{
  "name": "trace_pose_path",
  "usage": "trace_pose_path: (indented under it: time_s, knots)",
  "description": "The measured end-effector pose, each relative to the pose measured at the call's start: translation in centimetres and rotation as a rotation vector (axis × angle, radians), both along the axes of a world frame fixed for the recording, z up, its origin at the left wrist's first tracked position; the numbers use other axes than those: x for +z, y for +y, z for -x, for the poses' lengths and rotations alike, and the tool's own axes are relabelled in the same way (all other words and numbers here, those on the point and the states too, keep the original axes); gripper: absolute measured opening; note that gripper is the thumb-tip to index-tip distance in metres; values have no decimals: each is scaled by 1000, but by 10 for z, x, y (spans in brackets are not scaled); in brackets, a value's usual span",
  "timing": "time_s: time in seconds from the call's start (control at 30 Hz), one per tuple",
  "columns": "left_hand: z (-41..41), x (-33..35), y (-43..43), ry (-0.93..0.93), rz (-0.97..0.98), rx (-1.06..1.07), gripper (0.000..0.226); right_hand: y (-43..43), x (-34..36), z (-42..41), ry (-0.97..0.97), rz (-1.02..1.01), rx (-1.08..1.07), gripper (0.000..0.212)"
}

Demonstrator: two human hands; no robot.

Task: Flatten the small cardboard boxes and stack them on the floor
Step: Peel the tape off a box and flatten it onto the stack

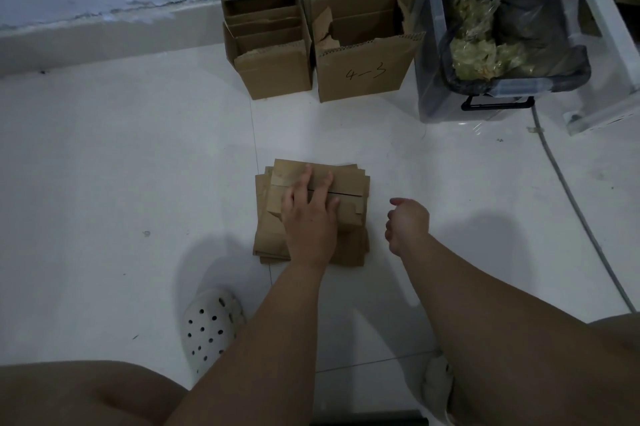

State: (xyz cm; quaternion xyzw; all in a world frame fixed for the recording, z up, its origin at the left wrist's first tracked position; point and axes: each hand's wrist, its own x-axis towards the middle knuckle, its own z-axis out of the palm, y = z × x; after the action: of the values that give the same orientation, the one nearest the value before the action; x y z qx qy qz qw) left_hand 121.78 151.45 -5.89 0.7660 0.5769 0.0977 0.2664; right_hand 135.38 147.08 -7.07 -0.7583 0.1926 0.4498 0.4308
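Note:
A stack of flattened brown cardboard boxes [349, 183] lies on the white tiled floor in the middle of the view. My left hand [310, 214] rests flat on top of the stack with straight, spread fingers. My right hand [407, 223] hovers just right of the stack, fingers loosely curled, holding nothing. Against the far wall stand two open cardboard boxes: a smaller one [273, 72] and a larger one [363, 75] marked "4-3", each with smaller boxes upright inside.
A clear plastic bin [446, 103] with a black bag liner stands at the back right, beside a white frame [602, 9]. A grey cable [568, 190] runs across the floor on the right. My white perforated clog [211, 325] is near the front left.

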Motion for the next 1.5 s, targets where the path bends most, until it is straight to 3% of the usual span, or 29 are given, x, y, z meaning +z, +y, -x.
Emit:
trace_pose_path:
  time_s: [0.07,0.13,0.27,0.33,0.4,0.53,0.7,0.8,0.9,1.03,1.17,1.3,1.5]
  knots:
    - [0,0,0,2,1,1,41,9,0,-1,-116,-20,148,36]
    - [1,0,0,5,-8,-8,41,18,5,-4,-163,2,166,37]
    - [1,-1,0,17,-16,-16,41,31,21,-8,-109,55,207,69]
    - [1,-1,0,14,-25,-15,41,35,24,-6,10,-29,248,58]
    - [0,-1,0,11,-31,-14,40,40,26,-6,11,-73,249,38]
    - [1,0,0,2,-25,-10,40,45,26,-6,-153,-108,235,47]
    - [0,-2,0,1,-15,2,40,45,28,-5,-150,-344,-4,31]
    - [-1,-1,1,7,-4,2,40,40,26,-8,-223,-288,-67,24]
    - [-1,-1,3,4,-2,5,40,36,21,-8,-279,-170,86,13]
    - [-3,1,4,-5,-5,12,40,38,18,-7,-405,-47,274,20]
    - [-4,0,5,4,2,15,41,42,22,-6,-355,-50,408,22]
    - [-5,1,8,8,8,15,41,52,31,-5,-324,-60,484,61]
    - [-12,5,12,29,7,53,41,57,37,-7,-300,-154,493,45]
